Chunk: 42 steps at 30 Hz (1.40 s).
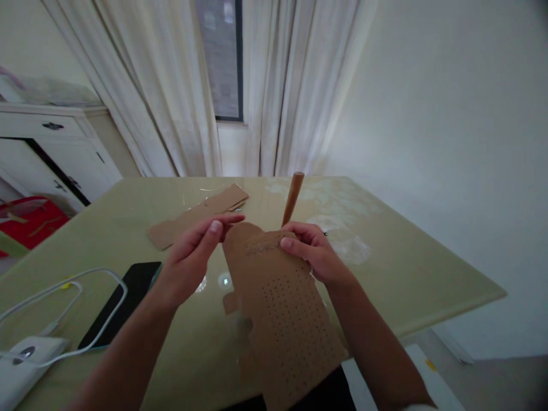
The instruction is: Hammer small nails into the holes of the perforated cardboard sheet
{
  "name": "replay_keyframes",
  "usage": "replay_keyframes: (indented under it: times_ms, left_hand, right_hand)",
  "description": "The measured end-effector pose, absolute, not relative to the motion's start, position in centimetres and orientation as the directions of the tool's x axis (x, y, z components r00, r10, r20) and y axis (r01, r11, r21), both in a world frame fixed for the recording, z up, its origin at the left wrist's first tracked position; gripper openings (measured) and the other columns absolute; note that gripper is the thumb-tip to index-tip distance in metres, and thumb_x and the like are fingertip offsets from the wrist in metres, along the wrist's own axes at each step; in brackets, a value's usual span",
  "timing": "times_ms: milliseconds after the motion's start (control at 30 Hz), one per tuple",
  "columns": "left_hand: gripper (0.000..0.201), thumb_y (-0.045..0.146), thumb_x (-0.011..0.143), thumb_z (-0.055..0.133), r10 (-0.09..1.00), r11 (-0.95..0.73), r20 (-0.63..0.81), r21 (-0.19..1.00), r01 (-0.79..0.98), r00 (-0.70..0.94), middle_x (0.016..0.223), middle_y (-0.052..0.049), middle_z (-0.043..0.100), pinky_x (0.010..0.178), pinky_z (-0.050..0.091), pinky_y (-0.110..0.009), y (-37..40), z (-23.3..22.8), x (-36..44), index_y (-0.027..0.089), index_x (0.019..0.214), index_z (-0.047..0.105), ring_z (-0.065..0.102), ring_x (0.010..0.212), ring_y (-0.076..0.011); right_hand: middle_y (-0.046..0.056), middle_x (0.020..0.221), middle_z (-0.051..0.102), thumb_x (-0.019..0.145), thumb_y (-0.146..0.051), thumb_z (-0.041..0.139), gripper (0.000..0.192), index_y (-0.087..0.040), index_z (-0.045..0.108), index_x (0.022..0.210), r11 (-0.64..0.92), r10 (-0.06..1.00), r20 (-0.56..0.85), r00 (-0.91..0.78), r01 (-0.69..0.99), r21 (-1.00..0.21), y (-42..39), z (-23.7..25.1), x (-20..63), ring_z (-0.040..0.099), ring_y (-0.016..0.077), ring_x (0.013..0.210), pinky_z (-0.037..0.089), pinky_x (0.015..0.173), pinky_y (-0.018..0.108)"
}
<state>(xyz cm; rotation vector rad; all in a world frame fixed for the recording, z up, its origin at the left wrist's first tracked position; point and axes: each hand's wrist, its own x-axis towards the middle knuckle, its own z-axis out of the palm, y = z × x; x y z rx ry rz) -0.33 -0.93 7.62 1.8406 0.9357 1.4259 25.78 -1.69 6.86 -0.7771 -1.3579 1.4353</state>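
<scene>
Perforated cardboard is slanting above the worktop between both hands. The right hand is angling inward, its fingers pinching the upper edge, thumb in front. The left hand is pointing sideways, palm turned inward, at the upper left corner (whether its fingers are gripping, I cannot tell). The matte brown sheet is showing rows of small dark holes; beyond, a smooth, round wooden rod is tilting upward.
</scene>
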Motion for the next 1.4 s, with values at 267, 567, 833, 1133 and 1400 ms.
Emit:
replay_keyframes:
  times_ms: [267,567,833,1133,1400]
  left_hand:
    - [0.031,0.036,0.102,0.072,0.730,-0.682,0.672,0.707,0.189,0.124,0.124,-0.009,0.075,0.095,0.056,-0.039,-3.0,-0.4,0.6,0.031,0.132,0.072,0.068,0.112,-0.0254]
    - [0.022,0.033,0.100,0.075,0.785,-0.618,0.593,0.772,0.148,0.180,0.113,-0.008,0.074,0.086,0.055,-0.039,-3.3,-1.5,0.9,0.030,0.122,0.075,0.066,0.102,-0.0255]
    - [0.006,0.031,0.097,0.079,0.774,-0.632,0.609,0.757,0.165,0.172,0.089,-0.003,0.070,0.075,0.049,-0.032,-3.5,-0.9,1.7,0.026,0.098,0.077,0.062,0.084,-0.0189]
    - [0.006,0.020,0.095,0.080,0.722,-0.692,0.664,0.692,0.205,0.196,0.092,-0.004,0.070,0.074,0.051,-0.033,-4.1,-0.6,1.7,0.023,0.095,0.075,0.064,0.084,-0.0191]
    - [0.004,0.030,0.096,0.077,0.716,-0.695,0.667,0.652,0.303,0.208,0.090,-0.006,0.073,0.076,0.056,-0.039,-3.9,-0.5,0.9,0.027,0.097,0.075,0.067,0.082,-0.0235]
  right_hand:
    - [-0.002,0.074,0.074,0.078,-0.045,0.095,0.033,-0.020,0.076,0.085,-0.023,0.979,0.064,-0.193,-0.417,-0.908,-1.8,3.4,25.3,0.065,0.0094,0.058,0.049,0.055,0.018]
    - [-0.001,0.074,0.073,0.081,-0.043,0.095,0.028,-0.021,0.079,0.088,-0.103,0.967,-0.002,-0.253,-0.385,-0.917,-2.3,2.4,26.1,0.063,0.0097,0.055,0.048,0.051,0.018]
    - [-0.001,0.074,0.071,0.080,-0.043,0.095,0.027,-0.023,0.079,0.089,-0.186,0.959,-0.094,-0.267,-0.343,-0.921,-3.2,2.7,26.2,0.063,0.0114,0.057,0.048,0.052,0.020]
    - [-0.001,0.071,0.072,0.076,-0.035,0.098,0.023,-0.021,0.081,0.086,-0.215,0.916,-0.111,-0.386,-0.238,-0.947,-3.3,3.3,26.4,0.062,0.0098,0.054,0.046,0.049,0.018]
    - [-0.002,0.069,0.072,0.075,-0.038,0.099,0.029,-0.020,0.078,0.084,-0.272,0.916,-0.147,-0.372,-0.309,-0.911,-3.1,2.5,26.0,0.063,0.0098,0.053,0.046,0.046,0.017]
